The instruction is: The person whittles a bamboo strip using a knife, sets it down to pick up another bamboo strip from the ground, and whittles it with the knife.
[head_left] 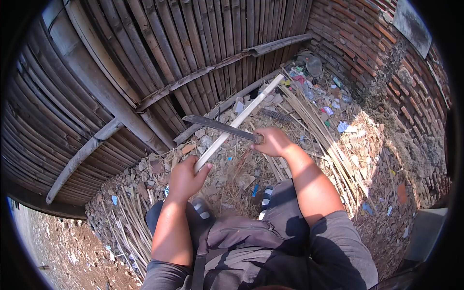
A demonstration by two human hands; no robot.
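Note:
My left hand (187, 177) is closed around the lower end of a long pale bamboo strip (246, 112), which slants up and away to the right. In my right hand (272, 141) is the handle of a machete (220, 126). Its dark, worn blade points left and crosses the strip near the middle. From this angle I cannot tell whether the blade touches the strip. Both hands are in front of my knees, above the littered ground.
A bamboo wall (193, 53) rises ahead and to the left; a brick wall (348, 38) stands at the right. Split bamboo strips (324, 130) lie right of my hands, more thin strips (128, 222) at the left. Rubble and plastic scraps (343, 126) cover the ground.

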